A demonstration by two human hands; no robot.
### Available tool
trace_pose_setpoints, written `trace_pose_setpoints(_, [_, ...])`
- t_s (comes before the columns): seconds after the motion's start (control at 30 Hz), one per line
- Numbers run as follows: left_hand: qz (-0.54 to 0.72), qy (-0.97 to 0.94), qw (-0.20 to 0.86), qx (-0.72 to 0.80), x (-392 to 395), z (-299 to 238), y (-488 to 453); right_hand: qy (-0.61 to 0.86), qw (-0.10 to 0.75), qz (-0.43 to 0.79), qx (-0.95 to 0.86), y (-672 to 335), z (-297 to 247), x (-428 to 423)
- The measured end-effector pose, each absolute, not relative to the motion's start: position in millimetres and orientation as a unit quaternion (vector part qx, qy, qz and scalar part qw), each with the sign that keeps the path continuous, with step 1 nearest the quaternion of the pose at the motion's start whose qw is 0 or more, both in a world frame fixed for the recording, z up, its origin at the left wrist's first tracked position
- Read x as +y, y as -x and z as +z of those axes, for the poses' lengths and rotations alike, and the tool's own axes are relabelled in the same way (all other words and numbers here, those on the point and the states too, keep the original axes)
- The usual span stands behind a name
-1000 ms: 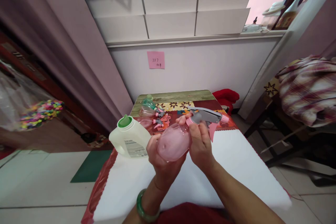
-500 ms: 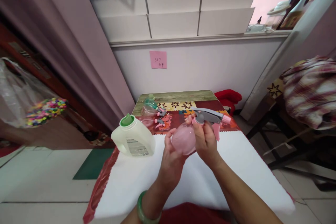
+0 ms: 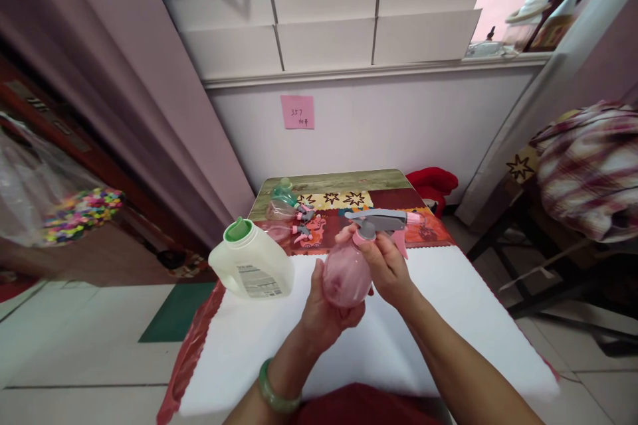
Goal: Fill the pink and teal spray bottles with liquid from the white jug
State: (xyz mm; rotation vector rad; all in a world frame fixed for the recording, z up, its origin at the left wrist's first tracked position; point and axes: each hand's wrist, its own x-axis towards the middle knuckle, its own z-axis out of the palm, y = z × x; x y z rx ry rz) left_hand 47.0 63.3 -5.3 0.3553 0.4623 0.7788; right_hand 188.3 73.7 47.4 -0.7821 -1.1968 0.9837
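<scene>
Pink spray bottle (image 3: 347, 275) found between both hands, raised over the middle of the table (image 3: 343, 180), nearer its near edge than the wall. Bottle body cupped from below and from the left by the left hand (image 3: 326, 315); thumb laid up along its side, fingers curled under. Neck pinched at the pink collar (image 3: 363, 239) by the right hand (image 3: 389, 269), its thumb set on the near side. Neither hand released; the one bottle is grasped by both. Bottle slightly tilted, neck up; grey spray head (image 3: 377, 222) seated at the top, nozzle pointed toward the table's right edge.

Left wrist ringed by a green bangle (image 3: 279, 388). Near half of the table covered by a white cloth (image 3: 239, 352), the strip beyond it by a patterned cloth (image 3: 393, 202). By the left edge, just beside the left hand but not touched, a white jug (image 3: 264, 259) is stood, green fitting (image 3: 238, 229) seen at its mouth. Toward the far left corner, a green bottle (image 3: 284, 192) and smaller grey-and-pink spray heads (image 3: 303, 234) are grouped, partly overlapped.
</scene>
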Motion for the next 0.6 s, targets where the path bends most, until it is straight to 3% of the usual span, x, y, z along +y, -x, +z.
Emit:
trace_pose_setpoints(0.27, [0.582,-0.368,0.682,0.248,56.2,-8.7,-58.8,0.368,0.674,0.342,-0.541,-177.1,59.2,79.2])
trace_pose_setpoints(0.5, [0.713,-0.508,0.283,0.392,64.7,-34.1,-59.2,0.368,0.695,0.368,-0.496,-164.7,55.4,77.1])
trace_pose_setpoints(0.6, [0.701,-0.542,0.284,0.366,60.5,-27.1,-57.9,0.329,0.702,0.381,-0.504,-164.8,58.9,79.2])
